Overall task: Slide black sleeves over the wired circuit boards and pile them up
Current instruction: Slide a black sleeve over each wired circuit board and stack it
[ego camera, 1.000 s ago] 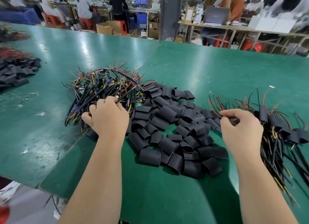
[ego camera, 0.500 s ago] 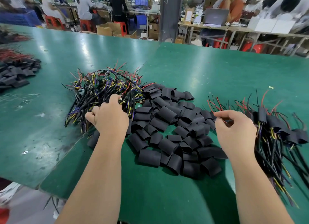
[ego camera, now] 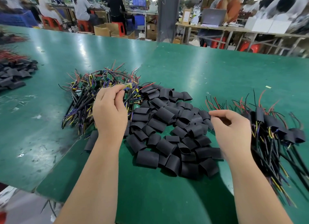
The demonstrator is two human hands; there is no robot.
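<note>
Lifting off the unsleeved heap (ego camera: 83, 96) nr the table's (ego camera: 217, 69) left edge, L hand (ego camera: 109, 113) now pinches one wired board (ego camera: 127, 86), while R hand (ego camera: 232, 126), loose & empty, has left the done pile (ego camera: 274, 133) for black sleeves (ego camera: 167, 116), so sleeving's prob. next.

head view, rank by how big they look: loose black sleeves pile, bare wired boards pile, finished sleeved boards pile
1. loose black sleeves pile
2-3. bare wired boards pile and finished sleeved boards pile: look alike; the finished one is nearer and cut by the frame

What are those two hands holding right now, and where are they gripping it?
The left hand pinches one wired circuit board at its upper end, with its wires hanging down. The right hand holds nothing.
</note>
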